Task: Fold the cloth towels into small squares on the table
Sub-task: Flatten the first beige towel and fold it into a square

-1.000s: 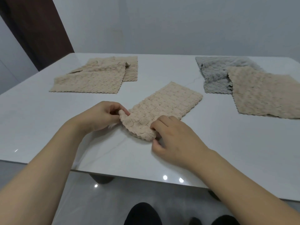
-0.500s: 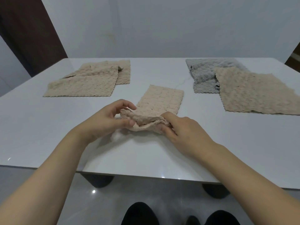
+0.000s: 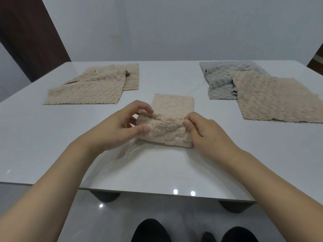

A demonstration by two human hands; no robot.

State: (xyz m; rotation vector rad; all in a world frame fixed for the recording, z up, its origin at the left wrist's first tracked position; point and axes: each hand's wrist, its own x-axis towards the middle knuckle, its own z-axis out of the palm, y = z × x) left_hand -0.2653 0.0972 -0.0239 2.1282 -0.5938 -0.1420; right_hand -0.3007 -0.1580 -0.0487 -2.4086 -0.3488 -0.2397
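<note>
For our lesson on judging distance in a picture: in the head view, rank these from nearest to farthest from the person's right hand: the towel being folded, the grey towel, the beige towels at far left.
1. Towel being folded: in the centre, pinched by the right hand.
2. Grey towel: far right, partly under a beige one.
3. Beige towels at far left: across the table, beyond the left hand.
</note>
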